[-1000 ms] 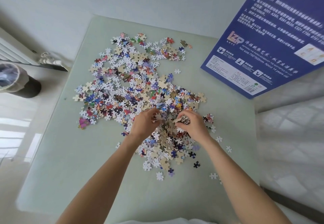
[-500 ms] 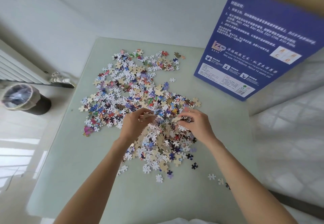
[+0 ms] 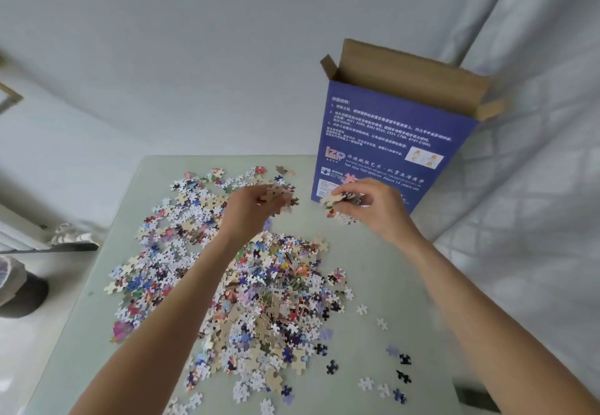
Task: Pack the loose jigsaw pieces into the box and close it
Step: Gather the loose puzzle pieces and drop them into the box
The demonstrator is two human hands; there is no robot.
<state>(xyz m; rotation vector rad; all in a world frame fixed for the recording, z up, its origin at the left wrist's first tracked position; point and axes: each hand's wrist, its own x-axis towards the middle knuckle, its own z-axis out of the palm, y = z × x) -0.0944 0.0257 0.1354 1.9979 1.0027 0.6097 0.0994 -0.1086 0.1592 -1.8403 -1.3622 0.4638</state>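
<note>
Both hands up with fistfuls of pieces, box waiting at far right!

We see the left hand [image 3: 256, 210] and right hand [image 3: 370, 206] each curled round a clutch of small cardboard jigsaw pieces [image 3: 276, 291], lifted off the pale green bench [image 3: 406, 284]. The tall blue cardboard box [image 3: 389, 141] stands upright, flaps open for dropping in, just beyond the right hand; most pieces lie near, below both hands.

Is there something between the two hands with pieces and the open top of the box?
Nothing visible: both the left hand and right hand hold pieces below the blue box, whose flaps stand open.
</note>
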